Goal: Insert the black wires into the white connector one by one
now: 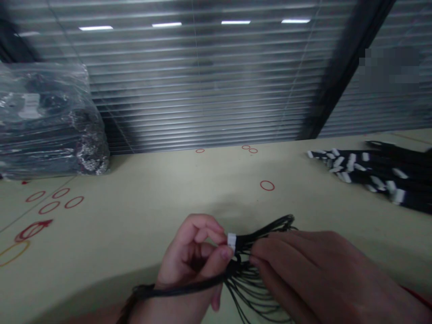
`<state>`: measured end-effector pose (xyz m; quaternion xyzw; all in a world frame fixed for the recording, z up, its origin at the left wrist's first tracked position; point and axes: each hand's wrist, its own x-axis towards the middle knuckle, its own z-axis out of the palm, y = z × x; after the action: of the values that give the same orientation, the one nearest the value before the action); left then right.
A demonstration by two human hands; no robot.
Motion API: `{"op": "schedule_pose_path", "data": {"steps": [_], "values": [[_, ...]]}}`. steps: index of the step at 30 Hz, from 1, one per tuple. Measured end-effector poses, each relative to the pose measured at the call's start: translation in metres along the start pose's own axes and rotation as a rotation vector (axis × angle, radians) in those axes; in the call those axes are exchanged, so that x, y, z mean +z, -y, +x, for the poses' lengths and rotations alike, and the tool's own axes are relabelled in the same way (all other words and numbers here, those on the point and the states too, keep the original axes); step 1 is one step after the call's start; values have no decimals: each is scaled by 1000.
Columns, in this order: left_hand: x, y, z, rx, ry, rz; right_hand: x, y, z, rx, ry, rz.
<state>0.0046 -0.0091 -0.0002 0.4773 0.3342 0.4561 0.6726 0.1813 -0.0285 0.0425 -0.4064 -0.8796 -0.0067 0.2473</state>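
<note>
Low in the middle of the head view, a bundle of thin black cables (253,271) fans out between my hands. My left hand (195,258) is closed, its thumb and fingertips pinching the white piece (231,241) at the cables' end. A thicker black strand (189,288) runs from the bundle across my left wrist. Curled over the cables from the right is my right hand (310,270), slightly blurred, with its fingertips close to the white piece. Its palm side and part of the bundle beneath it are hidden.
A clear plastic bag (50,126) of black cables stands at the left. More black cables with white ends (351,164) lie at the right. Thin red rings (267,185) and a yellow ring (13,253) are scattered on the pale table (151,193). Window blinds (209,90) rise behind.
</note>
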Motion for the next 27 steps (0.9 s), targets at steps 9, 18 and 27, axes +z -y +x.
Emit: {"op": "schedule_pose_path", "data": {"steps": [9,18,27], "values": [[0,2,2,-31,18,42,14,1,-2,15,-44,17],[5,-2,4,-27,16,224,-4,-14,9,118,-3,167],[19,-67,-14,491,339,1364,-27,-70,33,297,-108,575]]}}
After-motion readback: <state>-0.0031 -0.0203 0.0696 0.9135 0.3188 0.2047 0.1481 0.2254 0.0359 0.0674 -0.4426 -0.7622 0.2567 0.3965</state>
